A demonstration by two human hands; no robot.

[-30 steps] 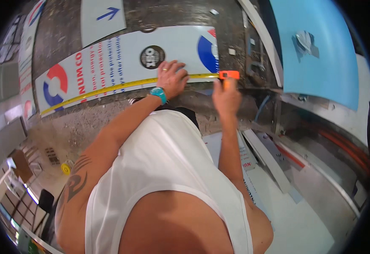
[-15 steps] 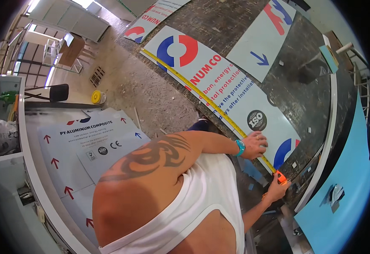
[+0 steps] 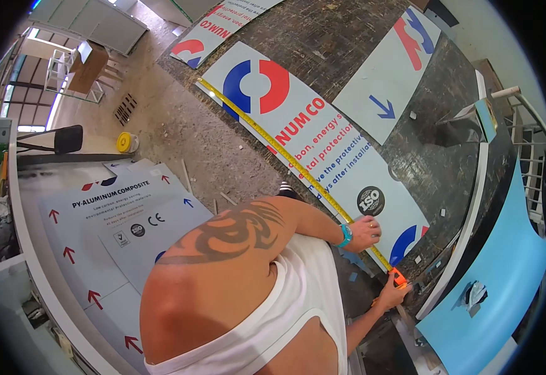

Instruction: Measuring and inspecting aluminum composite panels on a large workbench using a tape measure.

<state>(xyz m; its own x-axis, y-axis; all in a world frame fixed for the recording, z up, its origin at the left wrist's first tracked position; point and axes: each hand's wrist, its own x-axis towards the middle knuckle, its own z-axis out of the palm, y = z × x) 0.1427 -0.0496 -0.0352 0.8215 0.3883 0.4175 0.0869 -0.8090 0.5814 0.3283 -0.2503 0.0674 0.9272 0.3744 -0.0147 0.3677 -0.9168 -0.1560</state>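
Observation:
A long white composite panel strip (image 3: 395,203) with red and blue printing lies on a dark worktable (image 3: 310,44). Along its near edge stretches the yellow blade of a tape measure (image 3: 310,180), reaching the strip's far left end. My right hand (image 3: 388,295) grips the orange tape case (image 3: 398,277) at the strip's near right corner. My left hand (image 3: 364,234), with a turquoise wristwatch (image 3: 346,235), rests over the blade and panel near that end, fingers apart and slightly bent. What its thumb does is hidden.
Another white panel piece (image 3: 373,75) with a blue arrow lies further back, and a third (image 3: 223,31) at the far left. Larger printed sheets (image 3: 92,250) lie at left. A light blue sheet (image 3: 504,269) curves along the right. Small scraps dot the table.
My view has shifted slightly, so the table and hands appear lower and further left. Both hands keep their places on the tape measure and panel.

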